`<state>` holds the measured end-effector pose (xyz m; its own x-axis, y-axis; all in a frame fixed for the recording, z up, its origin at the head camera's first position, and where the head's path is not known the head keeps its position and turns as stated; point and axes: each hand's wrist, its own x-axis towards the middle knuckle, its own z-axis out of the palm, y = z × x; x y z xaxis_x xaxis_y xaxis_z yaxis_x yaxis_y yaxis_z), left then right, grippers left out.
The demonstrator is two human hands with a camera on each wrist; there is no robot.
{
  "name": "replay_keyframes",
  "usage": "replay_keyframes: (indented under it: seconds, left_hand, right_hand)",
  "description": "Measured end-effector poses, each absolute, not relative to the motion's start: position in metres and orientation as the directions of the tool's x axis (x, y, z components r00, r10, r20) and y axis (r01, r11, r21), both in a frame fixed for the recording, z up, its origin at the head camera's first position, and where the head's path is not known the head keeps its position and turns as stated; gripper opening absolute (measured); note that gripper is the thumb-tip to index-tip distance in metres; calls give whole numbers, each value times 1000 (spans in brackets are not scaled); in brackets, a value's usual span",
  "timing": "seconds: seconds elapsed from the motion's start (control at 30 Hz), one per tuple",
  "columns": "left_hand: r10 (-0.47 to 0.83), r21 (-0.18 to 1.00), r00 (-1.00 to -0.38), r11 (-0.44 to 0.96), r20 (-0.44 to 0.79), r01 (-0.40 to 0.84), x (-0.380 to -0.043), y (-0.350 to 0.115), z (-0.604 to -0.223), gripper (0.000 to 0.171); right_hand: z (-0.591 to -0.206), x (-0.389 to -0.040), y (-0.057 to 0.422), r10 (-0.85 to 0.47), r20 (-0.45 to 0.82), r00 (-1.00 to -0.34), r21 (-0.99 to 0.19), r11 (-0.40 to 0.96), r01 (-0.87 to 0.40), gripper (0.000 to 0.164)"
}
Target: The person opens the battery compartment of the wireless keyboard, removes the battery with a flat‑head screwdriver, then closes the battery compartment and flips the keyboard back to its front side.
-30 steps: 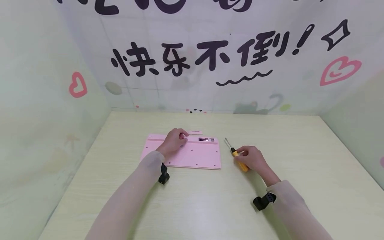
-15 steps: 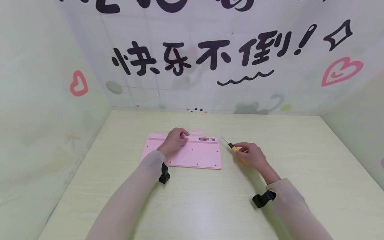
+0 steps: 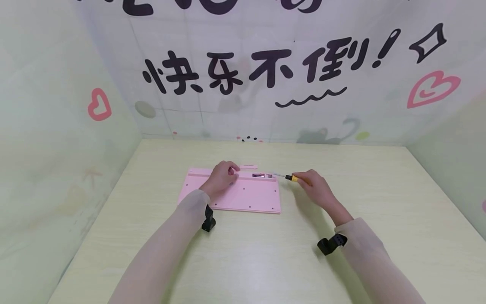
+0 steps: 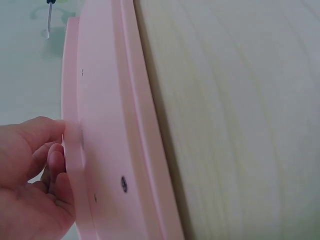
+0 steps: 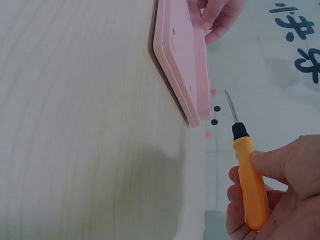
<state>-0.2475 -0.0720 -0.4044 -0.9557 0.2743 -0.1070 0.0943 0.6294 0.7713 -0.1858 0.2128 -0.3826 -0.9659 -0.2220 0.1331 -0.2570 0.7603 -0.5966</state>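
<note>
A pink keyboard [image 3: 250, 196] lies upside down on the table, with small dark screw holes in its underside. Along its raised far ridge, a battery compartment [image 3: 259, 175] stands uncovered. My left hand [image 3: 222, 179] grips that ridge, thumb and curled fingers at the edge; the same hand [image 4: 40, 175] shows in the left wrist view. In my right hand [image 3: 315, 188] is a screwdriver [image 5: 251, 185] with a yellow handle, black collar and thin metal shaft. Its tip points left, beside the keyboard's far right corner, close to the compartment in the head view.
A small pink strip-shaped cover [image 3: 248, 166] lies just behind the keyboard. The pale wood table [image 3: 243, 257] meets a printed cloth backdrop [image 3: 228, 122] at the back and side walls left and right. A black camera is strapped to each wrist.
My right hand has raised the screwdriver from the table and moved it away from me, turning its tip leftward towards the keyboard's far corner. The left hand stays on the keyboard.
</note>
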Motion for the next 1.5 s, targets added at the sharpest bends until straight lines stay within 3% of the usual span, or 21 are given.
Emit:
replay_keyframes:
  seconds: [0.27,0.83,1.2,1.5]
  left_hand:
    - [274,772,-956,629,-109,92,-248,-72,-404,20]
    - [291,766,-953,631,-90,121,-249,-72,-403,18]
    - [279,769,-956,630,-94,108,-248,-72,-405,17]
    - [274,765,-957,636,-97,104,-250,-72,-406,18]
  right_hand:
    - [-374,-197,207,-201,123,-972,-642,730,-232,19]
    - [-356,-211,199,-307,73,-949,-556,777,-294,17]
    - [-341,-223,198,-269,33,-963,-601,764,-234,15]
    - [-328,-236,188,-375,17,-927,-514,792,-330,12]
